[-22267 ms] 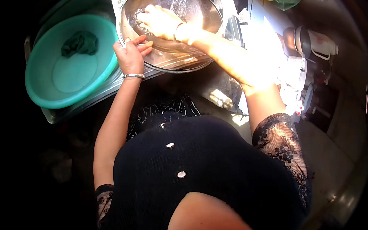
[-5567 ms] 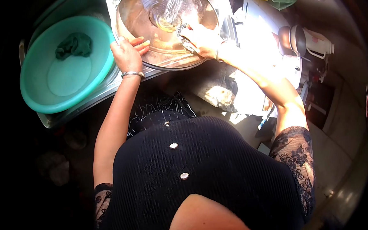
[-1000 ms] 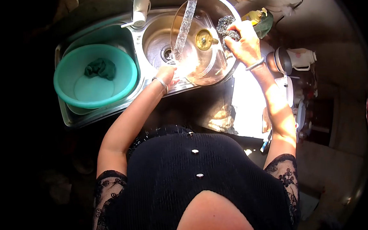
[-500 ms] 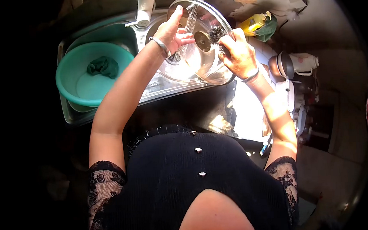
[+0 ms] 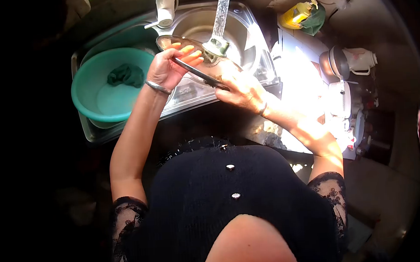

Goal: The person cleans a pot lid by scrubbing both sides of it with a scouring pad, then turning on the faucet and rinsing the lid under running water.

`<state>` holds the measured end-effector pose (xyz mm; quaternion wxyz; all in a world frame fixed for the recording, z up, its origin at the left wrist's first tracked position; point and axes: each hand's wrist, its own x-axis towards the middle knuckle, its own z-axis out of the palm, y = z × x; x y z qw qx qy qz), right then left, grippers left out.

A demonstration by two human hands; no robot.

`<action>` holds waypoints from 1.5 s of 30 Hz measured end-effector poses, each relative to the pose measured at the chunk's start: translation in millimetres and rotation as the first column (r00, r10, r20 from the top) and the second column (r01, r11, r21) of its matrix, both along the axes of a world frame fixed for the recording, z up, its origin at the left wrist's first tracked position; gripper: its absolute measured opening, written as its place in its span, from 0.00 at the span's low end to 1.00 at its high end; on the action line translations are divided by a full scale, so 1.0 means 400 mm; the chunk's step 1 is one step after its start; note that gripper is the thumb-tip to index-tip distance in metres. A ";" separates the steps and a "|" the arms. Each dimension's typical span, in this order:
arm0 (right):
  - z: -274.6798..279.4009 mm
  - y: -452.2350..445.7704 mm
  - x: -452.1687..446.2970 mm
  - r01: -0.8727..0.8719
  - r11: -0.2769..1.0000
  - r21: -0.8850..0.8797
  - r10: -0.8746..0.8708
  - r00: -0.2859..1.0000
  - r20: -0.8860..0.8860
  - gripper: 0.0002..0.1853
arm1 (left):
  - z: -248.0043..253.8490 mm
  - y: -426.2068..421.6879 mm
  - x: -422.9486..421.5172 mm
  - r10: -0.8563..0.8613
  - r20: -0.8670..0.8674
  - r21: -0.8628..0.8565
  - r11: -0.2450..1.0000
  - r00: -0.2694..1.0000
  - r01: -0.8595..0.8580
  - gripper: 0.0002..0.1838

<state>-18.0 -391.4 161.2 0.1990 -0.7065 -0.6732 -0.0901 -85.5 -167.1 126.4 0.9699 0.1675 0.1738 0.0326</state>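
Observation:
A round glass pot lid (image 5: 195,71) with a dark rim is held tilted above the right sink bowl. Water (image 5: 222,11) streams from above onto its knob (image 5: 218,47). My left hand (image 5: 166,69) grips the left part of the rim, and its fingertips look orange through the glass. At the near right edge, my right hand (image 5: 243,89) is closed on the lid, partly washed out by sunlight. The dark scouring pad from before cannot be made out now; it may be hidden under the right hand or lid.
A green basin (image 5: 84,106) with a dark green cloth (image 5: 125,76) sits over the left sink bowl. The steel sink (image 5: 268,67) meets a sunlit counter (image 5: 302,87). A yellow bottle (image 5: 296,15), a pan (image 5: 339,62) and a white jug (image 5: 360,61) stand right.
The lid has gone from steeply raised to a flatter tilt, lower and leftward. My left hand, spread before, now grips its rim. My right hand has moved down and left; the scouring pad is out of sight.

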 end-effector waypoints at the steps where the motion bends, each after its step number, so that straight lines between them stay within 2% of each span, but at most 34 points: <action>1: -0.002 -0.007 -0.004 -0.104 0.994 -0.027 0.107 0.977 0.183 0.08 | -0.010 -0.006 -0.018 0.011 0.013 -0.011 1.000 1.000 -0.011 0.16; 3: -0.025 -0.018 -0.009 -0.102 0.995 -0.009 0.103 0.981 0.165 0.08 | -0.031 -0.022 -0.038 0.017 0.021 -0.041 0.999 1.000 -0.016 0.20; 5: -0.051 -0.031 -0.013 -0.075 0.997 -0.028 0.078 0.989 0.123 0.08 | -0.079 -0.029 -0.047 0.001 0.137 -0.049 0.999 0.991 0.006 0.22; 8: -0.077 -0.064 -0.023 -0.029 0.997 -0.066 0.032 0.999 0.038 0.10 | -0.099 -0.049 -0.053 0.010 0.191 -0.074 0.997 0.981 0.004 0.25; 11: -0.095 -0.112 -0.032 -0.030 0.999 -0.035 0.030 1.000 0.000 0.11 | -0.133 -0.070 -0.054 0.022 0.209 -0.107 0.994 0.978 0.001 0.26; 13: -0.100 -0.139 -0.041 -0.041 0.998 -0.042 0.041 0.999 0.001 0.13 | -0.142 -0.077 -0.053 0.031 0.149 -0.132 0.991 0.988 -0.011 0.30; 17: -0.053 -0.176 -0.049 -0.022 0.989 -0.146 0.008 0.995 -0.097 0.12 | -0.157 -0.093 -0.055 0.051 0.125 -0.153 0.988 0.991 -0.032 0.33; 20: -0.026 -0.182 -0.059 0.050 0.995 -0.083 -0.071 0.959 -0.275 0.12 | -0.166 -0.093 -0.057 0.051 0.119 -0.171 0.985 0.992 -0.030 0.36; 24: 0.018 -0.139 -0.028 0.226 0.974 -0.031 -0.219 0.886 -0.408 0.12 | -0.185 -0.097 -0.054 0.058 0.140 -0.180 0.983 0.988 -0.032 0.37; 27: -0.017 -0.066 0.022 0.358 0.932 -0.047 -0.352 0.868 -0.351 0.12 | -0.191 -0.102 -0.060 0.065 0.088 -0.179 0.983 0.994 -0.048 0.32; 29: -0.082 -0.007 0.049 0.370 0.927 -0.060 -0.369 0.874 -0.317 0.14 | -0.197 -0.110 -0.065 0.047 0.038 -0.111 0.993 0.998 -0.043 0.27; 30: -0.136 0.018 0.059 0.320 0.947 -0.015 -0.313 0.916 -0.251 0.15 | -0.202 -0.111 -0.068 0.042 0.015 -0.075 0.996 0.999 -0.041 0.24; 31: -0.161 0.049 0.055 0.337 0.931 -0.144 -0.363 0.899 -0.245 0.13 | -0.210 -0.114 -0.071 0.039 0.009 -0.066 0.997 0.999 -0.039 0.22; 36: -0.204 0.235 0.114 0.471 0.810 -0.349 -0.448 0.881 0.150 0.12 | -0.214 -0.141 -0.066 0.063 -0.033 -0.009 0.998 0.997 -0.063 0.21; 37: -0.197 0.272 0.134 0.481 0.811 -0.334 -0.495 0.868 0.047 0.11 | -0.216 -0.147 -0.064 0.070 -0.046 0.012 0.997 0.996 -0.070 0.22; 39: -0.194 0.328 0.190 0.529 0.768 -0.360 -0.500 0.847 0.179 0.10 | -0.218 -0.160 -0.059 0.102 -0.050 -0.021 0.994 0.994 -0.103 0.20; 43: -0.181 0.321 0.151 0.565 0.718 -0.406 -0.576 0.810 0.107 0.09 | -0.230 -0.163 -0.056 0.133 -0.056 -0.027 0.990 0.989 -0.135 0.20; 44: -0.180 0.295 0.114 0.549 0.735 -0.397 -0.550 0.826 0.123 0.11 | -0.239 -0.162 -0.056 0.134 -0.057 -0.031 0.990 0.989 -0.136 0.20; 45: -0.198 0.264 0.075 0.552 0.776 -0.306 -0.545 0.830 0.116 0.10 | -0.254 -0.167 -0.062 0.136 -0.067 -0.038 0.990 0.989 -0.138 0.20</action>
